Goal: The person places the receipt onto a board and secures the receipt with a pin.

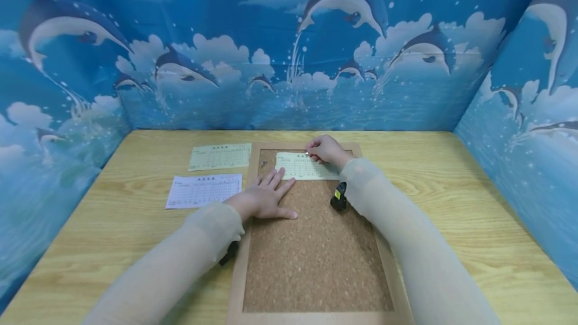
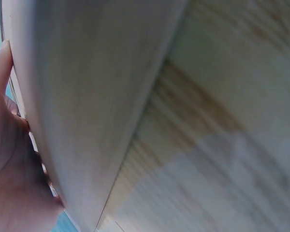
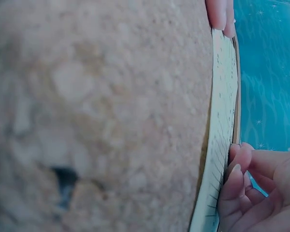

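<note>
A pale green printed form (image 1: 300,168) lies across the top of a framed cork board (image 1: 316,255). My left hand (image 1: 267,198) is spread flat at the board's left side, its fingertips on the form's lower left corner. At the form's top edge my right hand (image 1: 326,149) pinches a small shiny pushpin (image 1: 307,153) between thumb and fingertips. In the right wrist view the right hand (image 3: 253,188) is bent close over the form (image 3: 222,96), while the left fingertips press its far end. The left wrist view shows part of the left hand (image 2: 14,159) beside the wooden frame (image 2: 101,87).
Left of the board, a second green form (image 1: 220,157) and a white form (image 1: 205,191) lie on the wooden table (image 1: 456,204). A small dark thing (image 1: 264,163) sits on the cork near its top left corner. A dolphin-print curtain (image 1: 280,54) surrounds the table.
</note>
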{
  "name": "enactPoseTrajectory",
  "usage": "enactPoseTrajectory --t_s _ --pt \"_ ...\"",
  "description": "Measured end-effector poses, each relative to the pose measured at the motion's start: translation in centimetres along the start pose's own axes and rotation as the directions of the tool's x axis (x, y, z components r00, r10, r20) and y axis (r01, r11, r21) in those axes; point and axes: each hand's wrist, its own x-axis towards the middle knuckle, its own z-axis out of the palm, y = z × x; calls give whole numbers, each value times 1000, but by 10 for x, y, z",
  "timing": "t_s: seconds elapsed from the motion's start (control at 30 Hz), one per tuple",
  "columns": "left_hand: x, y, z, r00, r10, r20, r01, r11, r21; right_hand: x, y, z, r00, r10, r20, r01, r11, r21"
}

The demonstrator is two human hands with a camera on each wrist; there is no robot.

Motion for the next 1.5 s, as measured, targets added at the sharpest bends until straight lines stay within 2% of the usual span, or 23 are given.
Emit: enactPoseTrajectory --t_s 0.37,0.67,0.9,1.5 --pt "10 -5 8 1000 -5 -4 5 1000 0 0 2 1 999 -49 -11 48 997 -64" --pt "0 0 2 1000 -3 -22 3 1000 -5 -1 0 3 997 -73 -24 70 991 -115" --pt "-6 4 -2 1000 -6 -22 6 1000 -7 0 2 2 998 -61 -20 58 993 -102" --pt "-7 5 -2 1000 -5 -29 5 1000 -1 -2 0 4 997 -73 -37 68 989 -130"
